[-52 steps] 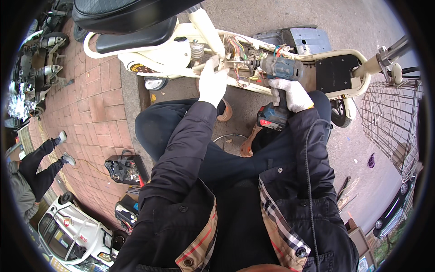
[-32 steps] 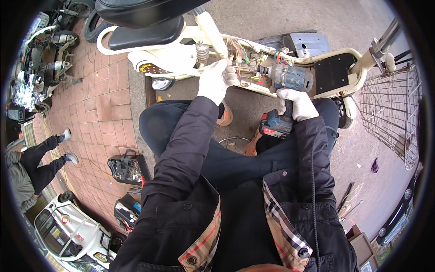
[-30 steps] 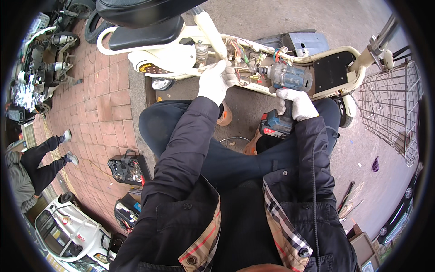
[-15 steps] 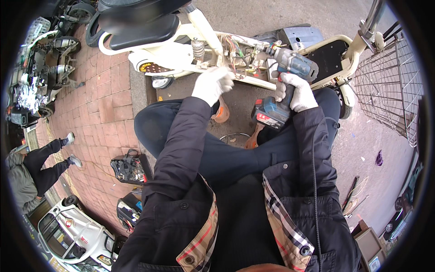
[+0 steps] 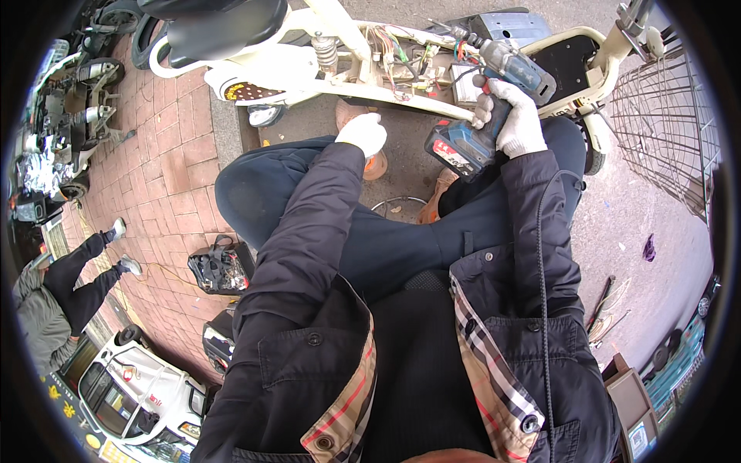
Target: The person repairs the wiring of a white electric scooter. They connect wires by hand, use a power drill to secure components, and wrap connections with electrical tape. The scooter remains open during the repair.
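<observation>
My right hand (image 5: 519, 117), in a white work glove, grips a blue and grey cordless drill (image 5: 513, 65). The drill's nose points up and left over the open frame, and its battery (image 5: 459, 148) hangs toward my knees. Closed into a fist, my gloved left hand (image 5: 363, 133) is just on the near side of the frame rail, apart from it; whatever it holds is hidden. Before me a cream electric scooter (image 5: 428, 104) lies across the view, its floor section uncovered. Loose coloured wires (image 5: 394, 54) and a pale box (image 5: 465, 83) show inside it.
A wire basket (image 5: 668, 116) stands at the right, by the scooter's front. Left on the brick paving are a tool bag (image 5: 220, 266), stripped scooter parts (image 5: 73, 131), a small white vehicle (image 5: 143, 393) and another person (image 5: 58, 297). A brown box (image 5: 629, 397) sits at lower right.
My left hand has drawn back from the wires toward me. The drill has risen slightly, its battery swinging up and left. The scooter sits a little higher in view.
</observation>
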### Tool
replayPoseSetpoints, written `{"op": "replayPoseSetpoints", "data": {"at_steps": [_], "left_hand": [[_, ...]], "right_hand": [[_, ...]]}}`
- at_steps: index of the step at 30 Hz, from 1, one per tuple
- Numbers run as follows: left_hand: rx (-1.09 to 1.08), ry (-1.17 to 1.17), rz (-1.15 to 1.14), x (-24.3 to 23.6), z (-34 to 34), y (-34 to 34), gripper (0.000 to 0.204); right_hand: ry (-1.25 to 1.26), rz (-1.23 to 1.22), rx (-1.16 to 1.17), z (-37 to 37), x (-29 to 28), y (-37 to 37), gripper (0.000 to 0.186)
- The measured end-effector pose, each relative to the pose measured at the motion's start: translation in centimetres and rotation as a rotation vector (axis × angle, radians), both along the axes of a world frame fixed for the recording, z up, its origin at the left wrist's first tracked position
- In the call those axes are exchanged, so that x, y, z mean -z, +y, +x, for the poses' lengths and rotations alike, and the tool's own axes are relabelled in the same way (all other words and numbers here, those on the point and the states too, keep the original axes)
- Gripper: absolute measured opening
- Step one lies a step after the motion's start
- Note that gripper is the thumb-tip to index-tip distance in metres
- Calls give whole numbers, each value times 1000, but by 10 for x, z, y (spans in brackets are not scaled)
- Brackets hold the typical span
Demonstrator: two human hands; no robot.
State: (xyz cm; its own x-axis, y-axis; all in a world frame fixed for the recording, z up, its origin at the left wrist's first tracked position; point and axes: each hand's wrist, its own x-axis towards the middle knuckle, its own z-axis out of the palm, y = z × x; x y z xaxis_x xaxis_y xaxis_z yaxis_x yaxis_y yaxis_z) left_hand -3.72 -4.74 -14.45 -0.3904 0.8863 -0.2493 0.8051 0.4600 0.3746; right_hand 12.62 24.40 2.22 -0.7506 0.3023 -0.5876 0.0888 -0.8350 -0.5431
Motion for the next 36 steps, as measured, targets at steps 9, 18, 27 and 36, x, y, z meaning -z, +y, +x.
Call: {"op": "replayPoseSetpoints", "data": {"at_steps": [9, 18, 27, 36], "left_hand": [[7, 180, 299, -133, -54, 19, 25], [-296, 120, 123, -144, -71, 28, 39], [-822, -992, 627, -114, -86, 49, 51], [-403, -257, 379, -77, -105, 48, 51]], "right_hand": [[-25, -11, 6, -1, 9, 5, 22], [-143, 26, -90, -35, 16, -11, 17], [-181, -12, -114, -77, 24, 7, 17], [-290, 16, -228, -85, 25, 23, 14]]}}
